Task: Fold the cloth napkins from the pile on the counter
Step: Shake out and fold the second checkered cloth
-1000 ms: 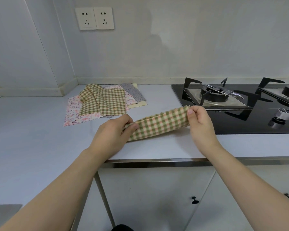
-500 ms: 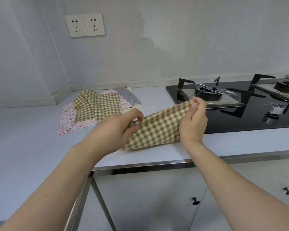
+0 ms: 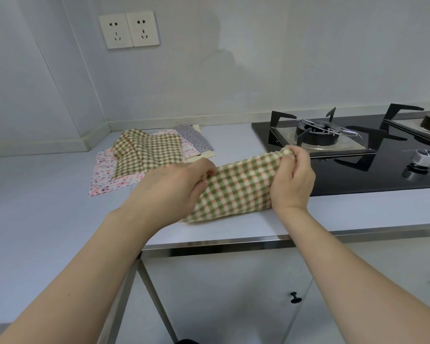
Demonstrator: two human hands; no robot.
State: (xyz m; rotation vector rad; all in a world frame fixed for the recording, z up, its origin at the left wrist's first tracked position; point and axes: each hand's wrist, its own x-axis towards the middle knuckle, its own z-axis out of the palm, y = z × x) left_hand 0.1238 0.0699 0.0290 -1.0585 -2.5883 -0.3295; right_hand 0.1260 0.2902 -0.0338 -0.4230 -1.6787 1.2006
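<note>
A green and cream checked napkin (image 3: 236,189) lies partly folded near the counter's front edge, its upper edge lifted. My left hand (image 3: 174,184) pinches its left corner. My right hand (image 3: 292,181) pinches its right upper corner, close to the hob. The pile of napkins (image 3: 147,155) sits further back on the left: a second checked napkin on top, a pink flowered one (image 3: 104,180) under it, a grey patterned one (image 3: 194,140) at the back.
A black glass gas hob (image 3: 358,170) with burner grates fills the counter's right side, with a knob (image 3: 425,156) near its front. The white counter (image 3: 35,207) stretches left. Two wall sockets (image 3: 128,29) hang above. Cabinet doors with black knobs (image 3: 296,297) are below.
The napkin has gone from a narrow stretched strip to a wider folded shape. My hands moved closer together and lifted its top edge. The camera tilted a little.
</note>
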